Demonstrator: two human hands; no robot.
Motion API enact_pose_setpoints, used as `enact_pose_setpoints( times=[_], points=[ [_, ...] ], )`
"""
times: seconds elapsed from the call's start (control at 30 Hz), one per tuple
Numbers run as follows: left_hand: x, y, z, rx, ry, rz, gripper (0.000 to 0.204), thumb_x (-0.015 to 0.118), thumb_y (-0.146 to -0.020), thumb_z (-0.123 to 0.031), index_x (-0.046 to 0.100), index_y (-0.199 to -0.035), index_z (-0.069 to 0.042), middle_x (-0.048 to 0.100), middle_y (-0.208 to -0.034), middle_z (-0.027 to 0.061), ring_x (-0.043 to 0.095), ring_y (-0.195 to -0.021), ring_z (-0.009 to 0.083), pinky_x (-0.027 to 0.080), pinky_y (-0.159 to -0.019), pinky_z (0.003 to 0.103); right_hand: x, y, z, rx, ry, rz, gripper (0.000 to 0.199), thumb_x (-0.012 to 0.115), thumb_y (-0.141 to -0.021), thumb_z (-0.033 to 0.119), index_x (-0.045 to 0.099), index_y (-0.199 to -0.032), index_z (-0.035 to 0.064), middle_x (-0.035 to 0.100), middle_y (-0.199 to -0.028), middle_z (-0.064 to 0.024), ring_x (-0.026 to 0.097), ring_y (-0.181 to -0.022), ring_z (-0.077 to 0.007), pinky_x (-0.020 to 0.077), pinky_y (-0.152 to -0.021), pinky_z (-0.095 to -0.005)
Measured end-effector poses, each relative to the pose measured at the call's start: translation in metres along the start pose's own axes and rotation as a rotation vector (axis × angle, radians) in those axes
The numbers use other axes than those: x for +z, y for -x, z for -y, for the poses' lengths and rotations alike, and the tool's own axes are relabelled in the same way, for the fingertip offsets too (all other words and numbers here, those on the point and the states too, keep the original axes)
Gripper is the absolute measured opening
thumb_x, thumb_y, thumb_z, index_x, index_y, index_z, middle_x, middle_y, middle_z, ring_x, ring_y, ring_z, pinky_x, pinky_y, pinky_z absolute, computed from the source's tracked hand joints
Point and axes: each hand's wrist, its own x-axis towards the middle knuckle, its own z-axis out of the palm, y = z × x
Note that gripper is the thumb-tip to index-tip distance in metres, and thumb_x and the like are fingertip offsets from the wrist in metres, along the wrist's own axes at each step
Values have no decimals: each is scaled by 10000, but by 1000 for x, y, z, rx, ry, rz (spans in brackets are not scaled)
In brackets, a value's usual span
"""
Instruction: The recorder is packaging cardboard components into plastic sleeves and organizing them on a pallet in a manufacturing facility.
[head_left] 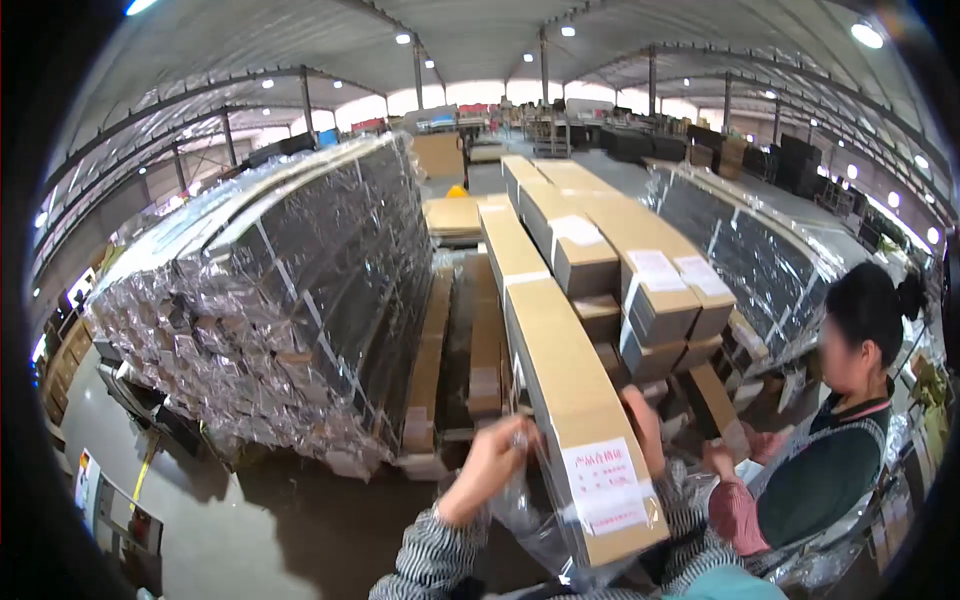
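At near end of long box [560, 365], film [514, 505] pinched by left hand [492, 462]; right side flanked by right hand [645, 432], grip not discernible; label [606, 484] stuck on top.

Head-worn fisheye, facing forward and down

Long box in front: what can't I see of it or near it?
In the head view:
Inside the long box: hidden by its cardboard.
Part of the right hand: hidden behind the box.
How the left hand grips the clear film: blurred.
Far goods: too small to tell.
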Motion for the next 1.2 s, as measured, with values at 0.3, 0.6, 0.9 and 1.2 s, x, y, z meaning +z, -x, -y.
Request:
enact_pose_setpoints(
  times=[0.3,0.6,0.9,1.2],
  points=[
    [70,54,22,-456,828,-514,380,603,-988,-320,430,-690,-159,360,-587,-87,298,-504,46,247,-476,238,37,41,-23,293,-253,-167,367,489,-1022,230,618,-830,-56,608,-712,-28,485,-645,-71,416,-575,-304],
    [109,148,152,-504,-18,-468,174,622,-843,-130,545,-950,-17,564,-684,105,560,-662,225,445,-615,396,70,162,-176,721,-327,-209,187,534,-1005,108,587,-886,-27,605,-784,-55,554,-751,-150,467,-772,-290],
    [47,126,62,-421,-208,-297,593,549,-798,48,469,-1362,-115,586,-697,208,591,-626,383,476,-585,424,76,118,-97,460,-497,-74,188,514,-979,1,570,-1156,-33,612,-1161,-82,567,-1074,-187,438,-945,-320],
    [19,255,184,-486,-38,-408,451,521,-921,-121,486,-1370,-122,666,-931,195,631,-746,320,479,-671,373,145,181,-103,518,-379,135,210,515,-888,-64,560,-1084,-2,553,-937,-46,517,-812,-113,424,-769,-262]
  ],
)
